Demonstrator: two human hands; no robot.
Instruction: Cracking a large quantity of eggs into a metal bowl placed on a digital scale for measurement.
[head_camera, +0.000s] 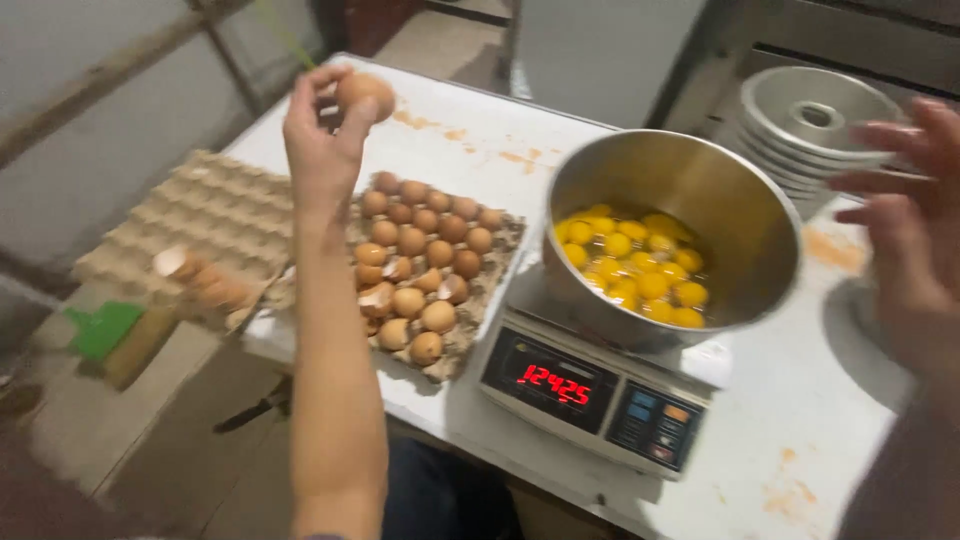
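Brown egg (364, 93) pinched by left hand (322, 140) above tray's (497, 243) far edge; right hand (905, 235) spread, empty.

A bakery kitchen: egg trays (430, 270), scale (590, 395), stacked cake tins (810, 125).

The bowl (672, 235) stands on the scale (600, 385), with yolks (635, 265) in it. Left of the scale lies the egg tray (425, 265); further left, an empty tray (200, 215). Behind and right of the scale sits a stack of pans (810, 125). All rest on the table (790, 440).
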